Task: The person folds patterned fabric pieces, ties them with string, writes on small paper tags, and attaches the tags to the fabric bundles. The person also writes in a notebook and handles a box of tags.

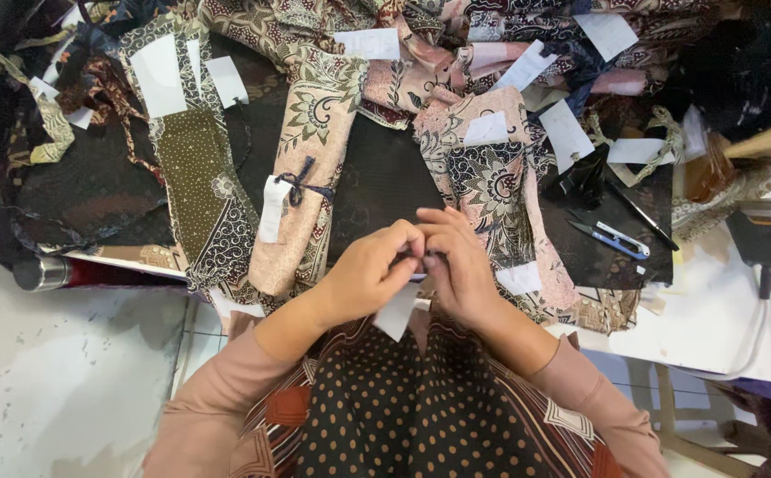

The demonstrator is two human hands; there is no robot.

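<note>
White paper tag [396, 314] pinched between both hands | left hand [369, 270] and right hand [458, 265] touching, fingertips closed | blue-handled thread snips [611, 237] nearby on dark cloth

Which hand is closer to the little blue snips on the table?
The right hand. It sits just left of the blue snips, with dark cloth between them. The left hand is farther off, on the right hand's other side.

Even, soft indoor light with faint shadows and no glare; the picture is sharp centrally, and wide-lens bending curves the edges.
</note>
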